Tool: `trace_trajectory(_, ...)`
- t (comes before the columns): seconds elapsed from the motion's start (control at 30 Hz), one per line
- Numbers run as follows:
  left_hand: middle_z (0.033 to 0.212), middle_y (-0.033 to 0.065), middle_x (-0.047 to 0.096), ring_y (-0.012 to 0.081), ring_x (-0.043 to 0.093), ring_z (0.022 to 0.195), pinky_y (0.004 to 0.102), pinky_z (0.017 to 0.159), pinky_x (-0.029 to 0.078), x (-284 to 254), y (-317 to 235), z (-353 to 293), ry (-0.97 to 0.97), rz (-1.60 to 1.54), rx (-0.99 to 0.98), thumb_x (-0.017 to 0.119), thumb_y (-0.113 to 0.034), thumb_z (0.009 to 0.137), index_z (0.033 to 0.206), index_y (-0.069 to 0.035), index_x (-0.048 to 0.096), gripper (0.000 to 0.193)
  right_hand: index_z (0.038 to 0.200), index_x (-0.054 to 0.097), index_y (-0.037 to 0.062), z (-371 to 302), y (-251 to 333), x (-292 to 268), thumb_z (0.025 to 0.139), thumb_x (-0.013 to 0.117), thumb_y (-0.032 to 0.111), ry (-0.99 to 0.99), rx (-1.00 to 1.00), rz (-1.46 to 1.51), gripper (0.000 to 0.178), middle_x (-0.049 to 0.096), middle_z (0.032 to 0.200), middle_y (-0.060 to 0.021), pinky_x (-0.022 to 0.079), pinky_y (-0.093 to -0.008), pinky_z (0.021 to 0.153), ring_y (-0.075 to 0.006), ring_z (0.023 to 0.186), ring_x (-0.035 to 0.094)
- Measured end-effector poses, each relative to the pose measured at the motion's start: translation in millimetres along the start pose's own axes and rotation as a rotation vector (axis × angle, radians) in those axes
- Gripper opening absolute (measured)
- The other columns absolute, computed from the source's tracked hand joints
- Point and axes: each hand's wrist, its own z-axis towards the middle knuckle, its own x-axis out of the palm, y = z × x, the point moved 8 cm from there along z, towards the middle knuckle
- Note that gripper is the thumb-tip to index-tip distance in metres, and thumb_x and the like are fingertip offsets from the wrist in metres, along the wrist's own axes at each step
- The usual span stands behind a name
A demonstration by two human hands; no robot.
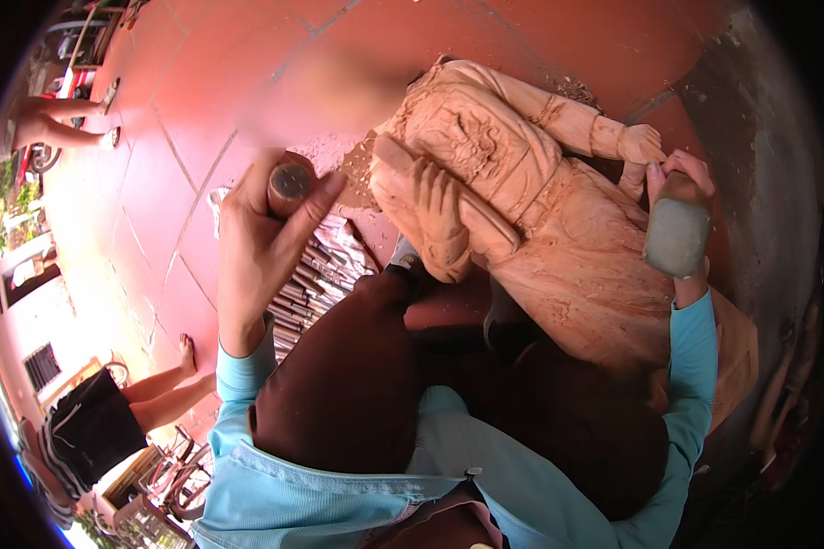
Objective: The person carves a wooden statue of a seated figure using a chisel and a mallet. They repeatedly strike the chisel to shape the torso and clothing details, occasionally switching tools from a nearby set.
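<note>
A large carved wooden statue [568, 233] of a robed figure lies tilted across the floor in front of me, its chest cut with a swirling relief. My left hand [264, 229] is raised left of the statue. Its fingers wrap a round wooden tool handle [290, 181], seen end-on, with the thumb stretched out; the tool's far end is hidden. On the right, my right hand [685, 169] grips a blocky wooden mallet [677, 236] with a grey-green face. Its fingertips are beside the statue's carved hand [641, 144]. The mallet's handle does not show.
Several carving tools [307, 288] lie in a row on a cloth by my left leg [339, 366]. Wood chips are scattered on the red tiled floor [201, 101]. People's bare legs [160, 398] and a bicycle [183, 476] are at the left. A grey wall [760, 156] bounds the right.
</note>
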Motion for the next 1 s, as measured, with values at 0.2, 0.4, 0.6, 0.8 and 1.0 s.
trace_trajectory(0.2, 0.105, 0.0293, 0.054, 0.0483, 0.055, 0.097, 0.0503, 0.080, 0.044, -83, 195, -100, -0.089, 0.438, -0.294, 0.052, -0.014, 0.096, 0.109, -0.001, 0.037, 0.024, 0.102, 0.064, -0.0015, -10, -46, -2, 0.081, 0.080, 0.022, -0.096, 0.238, -0.026, 0.035, 0.070, 0.097, -0.0125, 0.053, -0.0312, 0.075, -0.0187, 0.087, 0.068)
trace_trajectory(0.4, 0.085, 0.0303, 0.064, 0.0435, 0.065, 0.083, 0.0466, 0.069, 0.051, -61, 357, -233, -0.079, 0.219, -0.773, 0.065, -0.022, 0.083, 0.106, 0.001, 0.038, 0.043, 0.103, 0.063, -0.0013, -18, -66, -1, 0.085, 0.075, 0.026, -0.103, 0.551, -0.046, 0.035, 0.070, 0.093, -0.0115, 0.053, -0.0321, 0.075, -0.0171, 0.081, 0.067)
trace_trajectory(0.6, 0.105, 0.0315, 0.063, 0.0451, 0.063, 0.099, 0.0446, 0.089, 0.049, -12, 392, -247, -0.226, 0.092, -0.735, 0.072, -0.012, 0.073, 0.141, -0.001, 0.020, 0.086, 0.114, 0.054, -0.0074, -13, -17, 34, 0.083, 0.074, 0.017, -0.035, 0.266, 0.060, 0.044, 0.065, 0.101, -0.0210, 0.052, -0.0383, 0.079, -0.0277, 0.089, 0.064)
trace_trajectory(0.8, 0.092, 0.0177, 0.062, 0.0318, 0.067, 0.082, 0.0395, 0.077, 0.054, -8, 382, -208, -0.373, 0.196, -0.492, 0.072, -0.010, 0.082, 0.145, -0.017, 0.026, 0.078, 0.114, 0.054, -0.0071, -75, 69, 151, 0.083, 0.074, 0.017, 0.366, 0.218, 0.271, 0.044, 0.065, 0.101, -0.0206, 0.052, -0.0382, 0.079, -0.0273, 0.089, 0.064)
trace_trajectory(1.0, 0.089, 0.0213, 0.067, 0.0328, 0.065, 0.088, 0.0417, 0.080, 0.050, -31, 417, -247, -0.364, 0.148, -0.707, 0.066, -0.022, 0.083, 0.095, -0.001, 0.065, 0.025, 0.114, 0.054, -0.0067, -135, 192, 256, 0.083, 0.074, 0.017, 0.743, 0.125, 0.396, 0.044, 0.065, 0.101, -0.0203, 0.052, -0.0380, 0.079, -0.0270, 0.089, 0.064)
